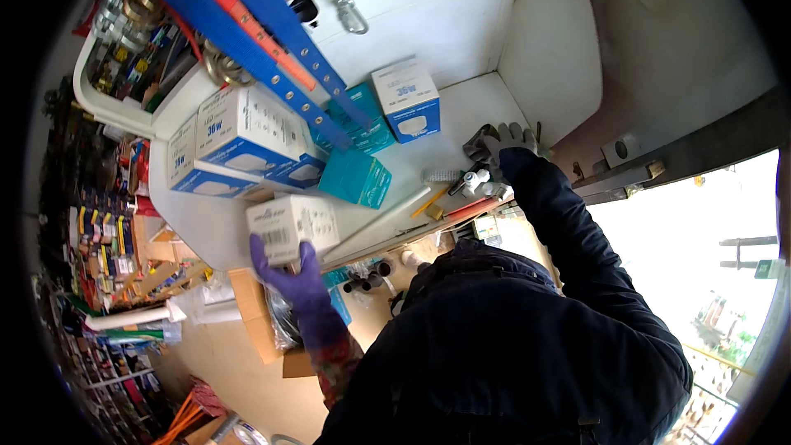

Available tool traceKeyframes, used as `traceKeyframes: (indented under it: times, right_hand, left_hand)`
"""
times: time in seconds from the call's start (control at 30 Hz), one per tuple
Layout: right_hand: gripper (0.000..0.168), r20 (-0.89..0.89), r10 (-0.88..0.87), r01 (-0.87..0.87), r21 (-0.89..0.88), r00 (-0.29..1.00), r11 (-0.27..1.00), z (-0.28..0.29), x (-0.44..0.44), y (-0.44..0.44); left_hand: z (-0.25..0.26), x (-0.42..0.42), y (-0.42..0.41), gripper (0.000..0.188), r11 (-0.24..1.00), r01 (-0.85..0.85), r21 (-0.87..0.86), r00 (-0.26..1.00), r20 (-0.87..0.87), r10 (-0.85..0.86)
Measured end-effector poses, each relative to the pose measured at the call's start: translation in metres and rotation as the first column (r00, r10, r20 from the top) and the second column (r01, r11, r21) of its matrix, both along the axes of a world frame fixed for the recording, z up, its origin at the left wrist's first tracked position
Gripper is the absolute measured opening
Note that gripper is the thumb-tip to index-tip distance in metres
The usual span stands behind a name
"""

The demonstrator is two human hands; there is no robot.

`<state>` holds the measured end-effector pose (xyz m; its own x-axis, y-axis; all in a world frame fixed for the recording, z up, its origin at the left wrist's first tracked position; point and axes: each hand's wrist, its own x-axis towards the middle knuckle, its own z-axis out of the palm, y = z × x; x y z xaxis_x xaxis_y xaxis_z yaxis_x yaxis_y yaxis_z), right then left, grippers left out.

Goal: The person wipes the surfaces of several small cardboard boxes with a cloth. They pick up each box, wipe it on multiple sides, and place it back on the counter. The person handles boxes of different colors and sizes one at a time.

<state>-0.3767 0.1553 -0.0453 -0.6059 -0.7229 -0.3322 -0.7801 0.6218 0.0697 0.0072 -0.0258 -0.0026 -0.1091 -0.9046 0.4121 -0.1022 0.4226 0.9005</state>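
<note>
My left hand point(290, 275), in a purple rubber glove with a patterned cloth cuff, grips the near side of a white cardboard box point(309, 222) at the counter's front edge, thumb and fingers spread around it. My right hand point(514, 139), in a grey work glove, rests with fingers apart on the counter's right side. Under or beside it lies a crumpled dark grey item point(479, 143), partly covered. Close by are a white plastic fitting point(474, 180), a yellow pencil-like stick point(429, 203) and a long white rod point(386, 215).
White-and-blue LED lamp boxes point(247, 136) are stacked at left; another such box point(406, 102) stands farther back. A teal box point(357, 178) lies between. Blue eyelet straps point(266, 62) hang over the counter point(473, 99). An opened carton point(253, 315) sits below.
</note>
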Motion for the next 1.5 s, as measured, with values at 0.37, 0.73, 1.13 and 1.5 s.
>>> traceKeyframes:
  times: [0.37, 0.73, 1.13, 1.5]
  right_hand:
    - [0.072, 0.485, 0.307, 0.317, -0.828, 0.819, 0.463, 0.101, 0.082, 0.056]
    - [0.074, 0.371, -0.124, 0.378, -0.925, 0.92, 0.037, -0.052, -0.065, -0.02]
    - [0.052, 0.719, -0.44, 0.836, -0.524, 0.538, 0.167, -0.091, -0.092, -0.021]
    - [0.035, 0.445, -0.2, 0.459, -0.888, 0.873, 0.024, -0.113, -0.083, -0.025]
  left_hand:
    - [0.075, -0.158, 0.084, 0.092, 0.725, 0.624, -0.291, 0.779, 0.156, -0.608]
    - [-0.029, -0.369, 0.079, 0.065, 0.692, 0.715, -0.098, 0.696, 0.009, -0.718]
    - [-0.074, -0.381, 0.092, 0.049, 0.674, 0.671, 0.31, 0.739, -0.363, -0.568]
    - [0.033, -0.276, 0.09, 0.05, 0.663, 0.654, -0.363, 0.674, -0.117, -0.729]
